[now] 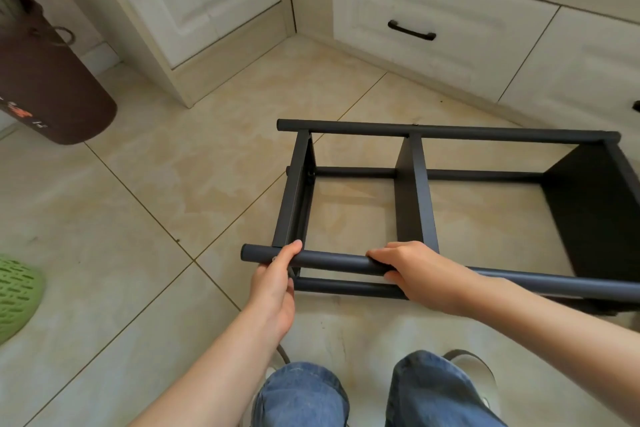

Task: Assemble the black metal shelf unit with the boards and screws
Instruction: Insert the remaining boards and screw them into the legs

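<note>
The black metal shelf unit [415, 184] lies on its side on the tiled floor, its round poles running left to right. Three black boards stand between the poles: one at the left end [294, 191], one in the middle [414, 191], one at the right [588, 211]. My left hand [273, 284] grips the near upper pole [332, 258] close to its left end, thumb on top. My right hand [412, 270] grips the same pole a little to the right, fingers curled over it. A small screw head [414, 124] shows on the far pole. No loose screws are visible.
White cabinets with black handles [411, 30] line the back and right. A brown cylindrical bag [52, 87] stands at the left, a green perforated thing [17, 295] at the left edge. My knees in blue jeans [363, 395] are at the bottom.
</note>
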A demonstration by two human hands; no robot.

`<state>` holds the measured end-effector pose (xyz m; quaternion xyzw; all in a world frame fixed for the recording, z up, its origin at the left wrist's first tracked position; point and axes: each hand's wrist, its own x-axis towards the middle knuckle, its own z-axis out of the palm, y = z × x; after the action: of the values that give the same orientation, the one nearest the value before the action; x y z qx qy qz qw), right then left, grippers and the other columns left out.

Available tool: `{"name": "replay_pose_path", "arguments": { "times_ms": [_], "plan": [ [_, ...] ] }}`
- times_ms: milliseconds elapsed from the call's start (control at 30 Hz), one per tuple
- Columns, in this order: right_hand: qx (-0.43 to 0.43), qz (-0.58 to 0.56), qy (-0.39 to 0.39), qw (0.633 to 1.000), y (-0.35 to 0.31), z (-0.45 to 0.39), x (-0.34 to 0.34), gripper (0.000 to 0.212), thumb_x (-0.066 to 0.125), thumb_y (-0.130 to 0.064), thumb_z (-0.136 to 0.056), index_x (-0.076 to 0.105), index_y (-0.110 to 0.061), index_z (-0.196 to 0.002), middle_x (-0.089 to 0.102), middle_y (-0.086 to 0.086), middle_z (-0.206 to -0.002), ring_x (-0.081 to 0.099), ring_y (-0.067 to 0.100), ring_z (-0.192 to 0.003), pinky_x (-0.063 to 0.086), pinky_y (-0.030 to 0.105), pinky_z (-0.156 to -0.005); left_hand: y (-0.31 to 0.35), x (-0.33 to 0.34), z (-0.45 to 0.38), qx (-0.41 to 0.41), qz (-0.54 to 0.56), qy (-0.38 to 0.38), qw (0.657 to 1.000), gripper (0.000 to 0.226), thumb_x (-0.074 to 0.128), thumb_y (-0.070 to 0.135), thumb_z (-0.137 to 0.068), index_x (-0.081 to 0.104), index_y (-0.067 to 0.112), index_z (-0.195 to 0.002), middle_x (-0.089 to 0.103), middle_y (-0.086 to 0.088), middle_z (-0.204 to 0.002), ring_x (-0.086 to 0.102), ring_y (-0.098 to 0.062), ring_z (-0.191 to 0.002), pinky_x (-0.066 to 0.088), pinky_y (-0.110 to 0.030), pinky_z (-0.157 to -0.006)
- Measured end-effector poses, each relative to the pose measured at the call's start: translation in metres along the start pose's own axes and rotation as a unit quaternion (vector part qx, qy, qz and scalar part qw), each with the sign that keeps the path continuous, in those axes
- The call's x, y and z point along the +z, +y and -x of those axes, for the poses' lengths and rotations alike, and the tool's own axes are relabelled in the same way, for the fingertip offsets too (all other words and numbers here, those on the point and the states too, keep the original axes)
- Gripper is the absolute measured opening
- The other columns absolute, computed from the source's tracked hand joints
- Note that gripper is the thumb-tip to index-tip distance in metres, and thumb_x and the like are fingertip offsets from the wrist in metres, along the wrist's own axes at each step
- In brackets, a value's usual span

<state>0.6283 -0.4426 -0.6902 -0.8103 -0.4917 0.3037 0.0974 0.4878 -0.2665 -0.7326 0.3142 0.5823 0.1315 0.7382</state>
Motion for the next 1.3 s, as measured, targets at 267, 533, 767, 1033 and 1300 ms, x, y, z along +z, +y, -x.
{"name": "replay_pose_path", "arguments": {
  "times_ms": [267,533,767,1033,1300],
  "plan": [
    [-0.001,-0.008,0.03,1.0,-0.014,0.003,-0.038,0.019,0.047,-0.014,-0.1,0.06,-0.021,-0.113,0.064,0.001,-0.099,0.062,0.019,-0.086,0.054,0.038,-0.077,0.042,0.016,0.022,0.068,-0.085,0.005,0.994,0.044,0.083,0.036,-0.078,0.059,0.018,-0.109,0.063,-0.001,-0.114,0.054,-0.02,-0.111,0.033,-0.037,-0.107],
    [-0.004,-0.052,0.105,0.993,-0.041,0.016,-0.104,0.027,0.055,-0.014,-0.099,0.062,-0.018,-0.124,0.069,0.001,-0.106,0.064,0.015,-0.096,0.054,0.029,-0.088,0.123,0.052,0.085,0.203,-0.109,-0.032,0.973,0.044,0.08,0.041,-0.081,0.063,0.027,-0.119,0.062,0.011,-0.109,0.052,-0.017,-0.107,0.028,-0.038,-0.098],
    [0.016,-0.062,0.139,0.988,-0.062,0.04,-0.149,0.033,0.055,-0.016,-0.099,0.057,-0.023,-0.131,0.065,-0.004,-0.113,0.06,0.01,-0.105,0.043,0.016,-0.088,0.168,0.084,0.149,0.287,-0.107,-0.097,0.947,0.059,0.079,0.03,-0.086,0.055,0.039,-0.139,0.06,0.019,-0.107,0.052,-0.005,-0.095,0.03,-0.039,-0.107],
    [0.007,-0.074,0.161,0.984,-0.084,0.072,-0.182,0.035,0.057,-0.014,-0.098,0.053,-0.017,-0.133,0.063,0.003,-0.122,0.061,0.016,-0.113,0.045,0.017,-0.088,0.194,0.098,0.204,0.386,-0.154,-0.126,0.901,0.056,0.077,0.031,-0.087,0.056,0.038,-0.137,0.061,0.013,-0.109,0.053,-0.002,-0.093,0.033,-0.027,-0.09],
    [0.009,-0.158,0.163,0.974,-0.099,0.108,-0.192,0.039,0.066,-0.01,-0.092,0.055,-0.016,-0.129,0.065,0.004,-0.122,0.065,0.019,-0.11,0.054,0.026,-0.088,0.2,0.099,0.237,0.459,-0.244,-0.134,0.844,0.049,0.08,0.036,-0.084,0.059,0.046,-0.127,0.062,0.005,-0.127,0.033,-0.033,-0.146,0.024,-0.056,-0.121]
  ]
}}
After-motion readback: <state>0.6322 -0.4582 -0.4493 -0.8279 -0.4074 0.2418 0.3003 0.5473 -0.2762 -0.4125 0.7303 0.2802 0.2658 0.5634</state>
